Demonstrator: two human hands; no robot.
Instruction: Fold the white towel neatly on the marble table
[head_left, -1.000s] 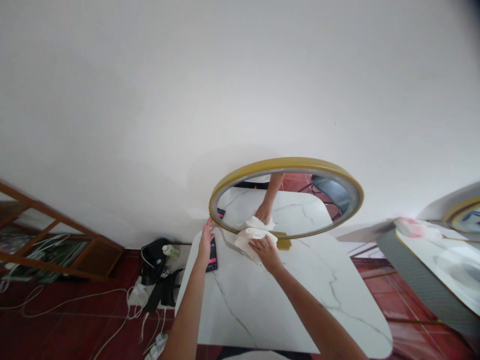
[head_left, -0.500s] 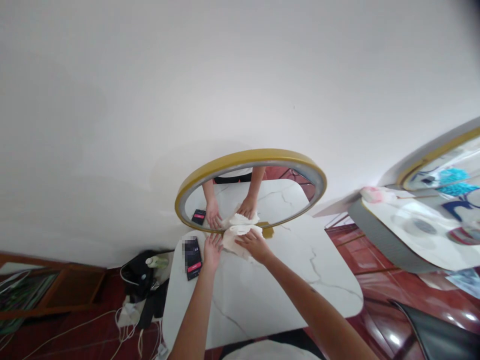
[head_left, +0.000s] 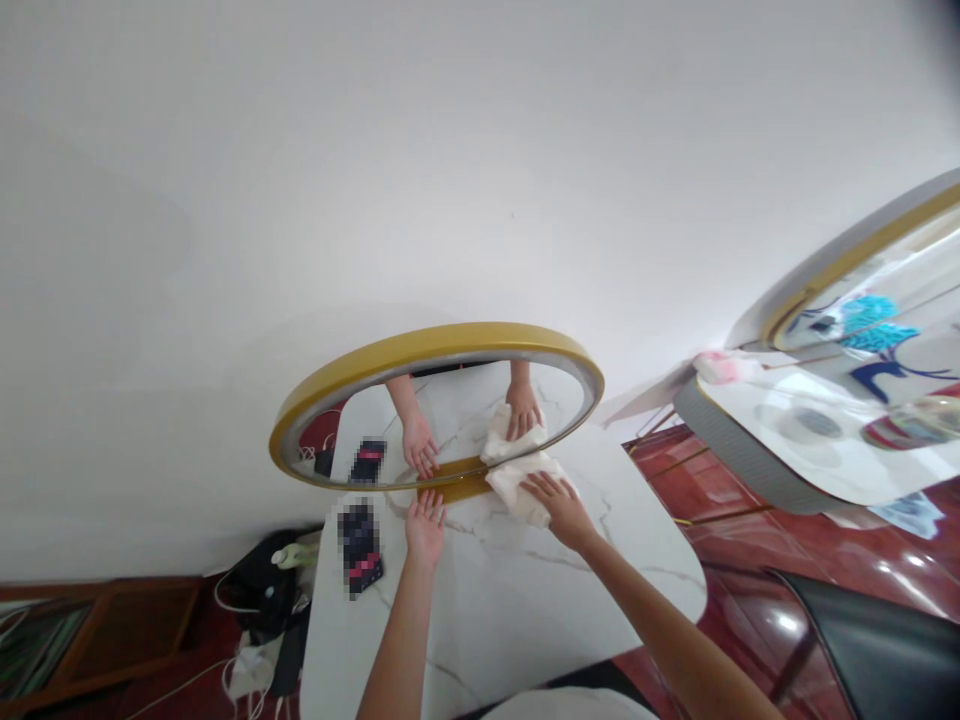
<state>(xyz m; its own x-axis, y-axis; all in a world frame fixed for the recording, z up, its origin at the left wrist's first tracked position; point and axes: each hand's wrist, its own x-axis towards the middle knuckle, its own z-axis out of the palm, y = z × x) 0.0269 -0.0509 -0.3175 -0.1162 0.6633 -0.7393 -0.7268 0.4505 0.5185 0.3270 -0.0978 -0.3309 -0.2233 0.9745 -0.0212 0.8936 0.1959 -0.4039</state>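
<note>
A round mirror [head_left: 435,340] with a gold frame stands on the white marbled table [head_left: 495,610], its gold base [head_left: 465,487] showing below the frame. My left hand [head_left: 426,530] is open by the base, fingers stretched toward the mirror's lower edge; whether they touch it I cannot tell. To the right, my right hand [head_left: 559,505] lies with spread fingers on a crumpled white cloth [head_left: 521,490], pressing it to the tabletop beside the base. Both hands and the cloth are reflected in the glass. A dark phone [head_left: 361,545], partly pixelated, rests left of my left hand.
A wall [head_left: 450,180] rises behind the mirror. On the right is another white-topped table [head_left: 765,410] with a second mirror and a jar [head_left: 911,425]. A black chair [head_left: 870,640] is at the lower right. Cables and a black bag [head_left: 259,580] lie at the left.
My right hand has slid the cloth to the right, away from my left hand, uncovering more of the gold base. My left hand stays near the mirror's lower edge. The camera view has shifted.
</note>
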